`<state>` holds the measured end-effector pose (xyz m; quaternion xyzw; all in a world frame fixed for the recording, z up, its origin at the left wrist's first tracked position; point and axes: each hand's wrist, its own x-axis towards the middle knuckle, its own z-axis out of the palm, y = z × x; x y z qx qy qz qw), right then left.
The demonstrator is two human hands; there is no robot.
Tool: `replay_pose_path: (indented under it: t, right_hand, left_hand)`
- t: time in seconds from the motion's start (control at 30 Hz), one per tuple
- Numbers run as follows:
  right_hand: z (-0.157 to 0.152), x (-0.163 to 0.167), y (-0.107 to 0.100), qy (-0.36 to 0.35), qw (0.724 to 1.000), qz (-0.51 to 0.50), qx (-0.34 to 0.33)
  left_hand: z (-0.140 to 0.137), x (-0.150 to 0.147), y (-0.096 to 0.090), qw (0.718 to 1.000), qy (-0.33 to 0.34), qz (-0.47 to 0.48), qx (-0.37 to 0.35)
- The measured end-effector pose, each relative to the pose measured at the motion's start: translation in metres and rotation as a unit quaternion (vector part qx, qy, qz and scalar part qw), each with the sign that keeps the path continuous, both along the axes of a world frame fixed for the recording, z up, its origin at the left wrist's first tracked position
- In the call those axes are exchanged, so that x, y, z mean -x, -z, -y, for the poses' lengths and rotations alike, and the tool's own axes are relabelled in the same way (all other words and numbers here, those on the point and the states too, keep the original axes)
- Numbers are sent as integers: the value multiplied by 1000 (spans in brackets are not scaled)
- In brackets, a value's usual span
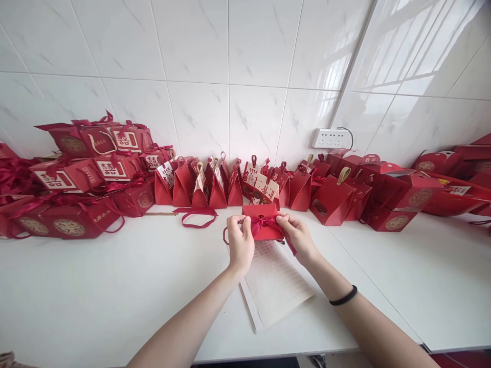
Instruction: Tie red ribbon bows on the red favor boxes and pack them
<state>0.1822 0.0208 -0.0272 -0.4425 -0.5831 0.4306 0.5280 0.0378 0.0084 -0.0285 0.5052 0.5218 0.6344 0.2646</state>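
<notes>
Left hand: my left hand [240, 244], just below the frame's centre, pinches one end of a dark red satin ribbon [264, 223] between thumb and fingertips.
Right hand: my right hand [297, 236], a little right of centre, pinches the ribbon's other end; a black band sits on that wrist.
Box: the small red cardboard gift box [261, 219] sits between my hands at the centre of the frame, and the ribbon crosses its front with a bow half formed.
Under the box: a sheet of white lined paper [274, 286] lies on the white desk [95, 291], running toward the lower centre.
Step in hand: by my reading, I am tying the bow, with both ends held and the knot not yet snug.
Next move: I judge it calls for an even outward pull on both ends, keeping the box from tipping.
Back row: folded red pyramid-shaped gift boxes [215, 184] line the tiled wall across the middle.
Left side: stacked red ribboned boxes [82, 174] fill the middle left.
Loose ribbon: a spare red ribbon loop [195, 215] lies left of centre.
Wall: a white power strip [330, 138] hangs upper right of centre.
</notes>
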Motion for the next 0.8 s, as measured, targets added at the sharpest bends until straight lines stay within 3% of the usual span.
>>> replay_pose_path:
  t: [0.23,0.37,0.57,0.7,0.8]
  right_hand:
    - [3,6,-1,12,996,-84,17]
    - [2,6,1,20,996,-81,32]
    - [1,-8,4,16,993,8,-114]
    - [-1,-13,9,-52,963,160,-209]
    - [-2,-13,13,-47,945,220,-237]
  left_hand:
    - [0,-1,0,1000,7,13,17]
    - [-3,2,2,1000,10,2,14]
    - [-7,12,3,998,49,-31,-35]
    - [-10,14,5,995,79,-38,-54]
    - [-10,14,4,994,75,-32,-73]
